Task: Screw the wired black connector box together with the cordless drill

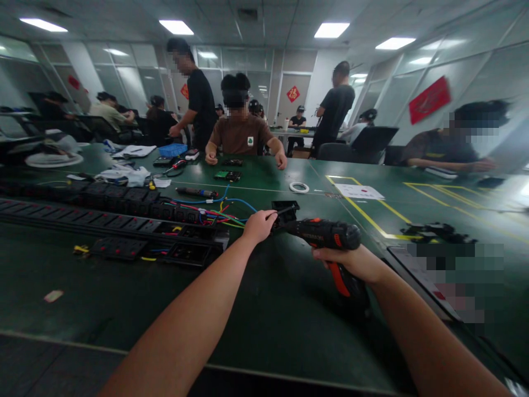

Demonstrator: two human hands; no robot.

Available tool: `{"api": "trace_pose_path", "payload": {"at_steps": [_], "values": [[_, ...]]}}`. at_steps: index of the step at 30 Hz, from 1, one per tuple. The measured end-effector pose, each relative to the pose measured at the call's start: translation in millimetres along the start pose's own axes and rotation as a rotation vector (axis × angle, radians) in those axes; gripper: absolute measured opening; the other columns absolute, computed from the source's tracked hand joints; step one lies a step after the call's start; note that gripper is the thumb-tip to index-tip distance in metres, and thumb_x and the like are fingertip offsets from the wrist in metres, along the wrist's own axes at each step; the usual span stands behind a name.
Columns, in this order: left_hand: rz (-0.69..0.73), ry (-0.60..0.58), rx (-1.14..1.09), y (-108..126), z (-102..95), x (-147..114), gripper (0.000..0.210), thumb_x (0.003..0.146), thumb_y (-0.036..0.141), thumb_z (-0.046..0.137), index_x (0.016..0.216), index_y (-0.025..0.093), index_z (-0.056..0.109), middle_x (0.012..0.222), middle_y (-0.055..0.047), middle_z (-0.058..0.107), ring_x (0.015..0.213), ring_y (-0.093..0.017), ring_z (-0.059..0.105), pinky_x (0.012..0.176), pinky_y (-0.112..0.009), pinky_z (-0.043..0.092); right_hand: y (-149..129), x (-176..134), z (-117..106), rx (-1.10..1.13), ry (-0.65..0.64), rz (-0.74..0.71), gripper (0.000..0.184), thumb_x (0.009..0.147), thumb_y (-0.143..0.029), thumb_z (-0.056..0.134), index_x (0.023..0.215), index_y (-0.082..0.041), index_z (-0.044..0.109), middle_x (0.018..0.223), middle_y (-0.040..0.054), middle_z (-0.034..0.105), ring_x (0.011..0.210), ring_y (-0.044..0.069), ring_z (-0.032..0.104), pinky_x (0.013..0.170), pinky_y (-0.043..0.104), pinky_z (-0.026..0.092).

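Right grip [345, 258] on drill [324, 234], left grip [259, 225] on box [286, 205]

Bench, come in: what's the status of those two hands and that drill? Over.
Left hand at the small black housing, exact grip unclear. Right hand gripping power drill, nose toward the housing. Coloured wires close beside left hand.

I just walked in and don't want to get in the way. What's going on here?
The person's right hand grips a black-and-orange power tool, its nose pointed toward a small black housing. The left hand is at that housing, seemingly steadying it. Coloured wires run toward long black socket strips on the left. Across the green table, a co-worker sits facing them.
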State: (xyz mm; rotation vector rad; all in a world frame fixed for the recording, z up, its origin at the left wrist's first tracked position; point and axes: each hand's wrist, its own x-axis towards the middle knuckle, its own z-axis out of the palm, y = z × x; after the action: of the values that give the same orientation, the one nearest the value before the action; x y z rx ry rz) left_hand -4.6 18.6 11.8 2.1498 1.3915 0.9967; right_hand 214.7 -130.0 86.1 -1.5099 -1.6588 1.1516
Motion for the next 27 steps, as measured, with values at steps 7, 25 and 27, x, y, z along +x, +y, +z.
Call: {"api": "trace_pose_path", "payload": {"at_steps": [7, 25, 27], "values": [[-0.004, -0.002, 0.003, 0.4, 0.1, 0.4, 0.04, 0.099, 0.04, 0.046, 0.126, 0.022, 0.071, 0.127, -0.007, 0.071, 0.118, -0.024, 0.063, 0.103, -0.032, 0.045, -1.9, -0.4, 0.1, -0.033, -0.019, -0.032, 0.029, 0.072, -0.042, 0.077, 0.083, -0.017, 0.065, 0.062, -0.0012, 0.061, 0.06, 0.016, 0.055, 0.056, 0.029, 0.043], [-0.011, -0.005, 0.01, 1.7, -1.4, -1.1, 0.041, 0.099, 0.041, 0.045, 0.127, 0.023, 0.07, 0.127, -0.007, 0.071, 0.117, -0.024, 0.063, 0.103, -0.033, 0.046, -5.0, -1.8, 1.7, -0.044, -0.015, -0.022, 0.03, 0.071, -0.044, 0.078, 0.082, -0.018, 0.067, 0.062, -0.0012, 0.06, 0.058, 0.016, 0.054, 0.055, 0.029, 0.043], [-0.005, -0.002, 0.011, 1.8, -1.4, -1.2, 0.041, 0.099, 0.041, 0.045, 0.126, 0.023, 0.07, 0.127, -0.007, 0.071, 0.117, -0.025, 0.063, 0.102, -0.033, 0.046, -5.1, -2.0, 2.0, -0.042, -0.014, -0.031, 0.031, 0.07, -0.043, 0.078, 0.082, -0.018, 0.066, 0.062, -0.0016, 0.059, 0.058, 0.016, 0.054, 0.055, 0.029, 0.043]]}}
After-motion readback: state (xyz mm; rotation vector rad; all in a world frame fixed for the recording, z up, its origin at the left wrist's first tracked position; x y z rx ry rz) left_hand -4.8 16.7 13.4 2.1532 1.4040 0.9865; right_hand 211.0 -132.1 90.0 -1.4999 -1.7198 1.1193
